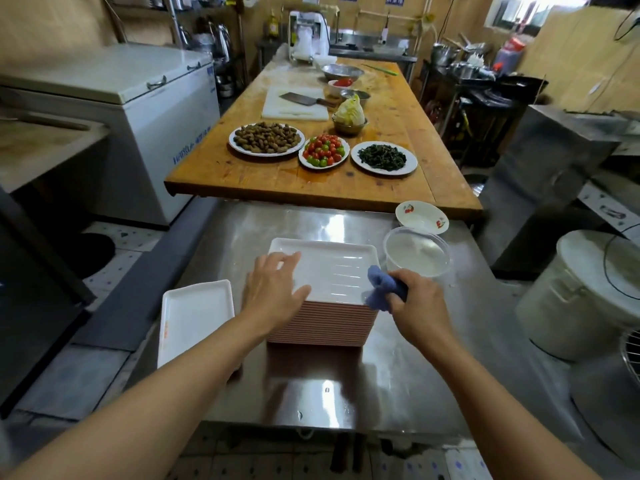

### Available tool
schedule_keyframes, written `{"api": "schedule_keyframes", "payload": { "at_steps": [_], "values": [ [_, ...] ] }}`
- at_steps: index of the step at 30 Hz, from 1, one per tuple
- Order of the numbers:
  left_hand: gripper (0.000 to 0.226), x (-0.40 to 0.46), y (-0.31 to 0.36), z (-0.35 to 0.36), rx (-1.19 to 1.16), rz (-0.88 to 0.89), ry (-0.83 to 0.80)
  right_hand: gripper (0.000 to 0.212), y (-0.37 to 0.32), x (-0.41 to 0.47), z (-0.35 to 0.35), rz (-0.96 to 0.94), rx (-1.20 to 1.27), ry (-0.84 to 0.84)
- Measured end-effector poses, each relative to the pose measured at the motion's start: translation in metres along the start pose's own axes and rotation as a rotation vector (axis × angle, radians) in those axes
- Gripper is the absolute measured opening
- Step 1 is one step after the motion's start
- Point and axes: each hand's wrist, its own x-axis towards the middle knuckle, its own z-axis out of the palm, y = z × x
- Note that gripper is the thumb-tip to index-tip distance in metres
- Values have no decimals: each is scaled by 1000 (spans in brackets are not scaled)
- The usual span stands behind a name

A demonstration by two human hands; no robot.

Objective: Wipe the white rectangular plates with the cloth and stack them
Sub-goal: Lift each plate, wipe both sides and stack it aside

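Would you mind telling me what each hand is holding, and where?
The right hand grips the bunched blue cloth by its near end; the left hand only rests on the top plate.

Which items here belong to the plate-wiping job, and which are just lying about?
In the job: blue cloth in right hand; plate stack under left hand; single plate.

Lying about: peanuts, tomatoes, greens, cleaver, plastic tub.
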Motion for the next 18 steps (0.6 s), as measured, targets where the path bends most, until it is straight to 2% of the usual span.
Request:
{"api": "schedule_keyframes", "payload": {
  "at_steps": [2, 4, 6, 9, 14, 18],
  "values": [
    [67, 2, 11, 6, 67, 163, -110, 19, 3, -3, -1, 61, 105, 22],
    [71, 2, 18, 16, 137, 208, -212, 16, 5, -4, -2, 125, 175, 29],
    [66, 1, 19, 25, 189, 216, -255, 15, 8, -6, -3, 144, 195, 33],
    [52, -2, 18, 30, 209, 220, -213, 16, 11, -8, -6, 157, 223, 43],
    [16, -13, 26, 18, 221, 314, 55, 14, 16, -13, -11, 175, 261, 81],
    [19, -17, 28, 9, 204, 296, 40, 15, 14, -18, -14, 177, 322, 108]
  ]
}}
